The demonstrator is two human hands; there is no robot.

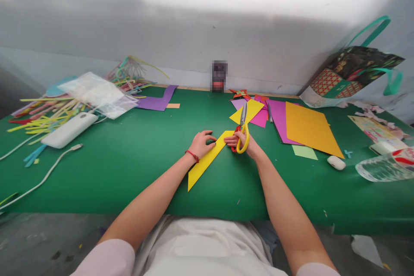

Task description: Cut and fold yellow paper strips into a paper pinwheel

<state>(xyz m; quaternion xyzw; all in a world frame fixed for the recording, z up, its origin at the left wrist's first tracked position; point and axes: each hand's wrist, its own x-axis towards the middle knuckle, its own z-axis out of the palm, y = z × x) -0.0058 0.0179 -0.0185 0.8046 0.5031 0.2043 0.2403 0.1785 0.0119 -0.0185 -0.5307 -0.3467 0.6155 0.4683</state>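
My right hand (pixel 243 142) grips scissors with red and yellow handles (pixel 242 131), blades pointing away from me over a yellow paper square (pixel 250 110). My left hand (pixel 202 143), with a red cord at the wrist, presses down on a long yellow paper piece (pixel 207 159) that lies on the green table (pixel 129 159). The two hands are close together, with the yellow paper between them.
Orange and magenta sheets (pixel 307 127) lie to the right, with a pale green scrap, a white eraser (pixel 336 162) and a plastic bottle (pixel 384 166). A patterned bag (pixel 349 73) stands at the back right. At left lie paper strips (pixel 48 114), a white power bank (pixel 69 129) with cable, and purple paper (pixel 158 101).
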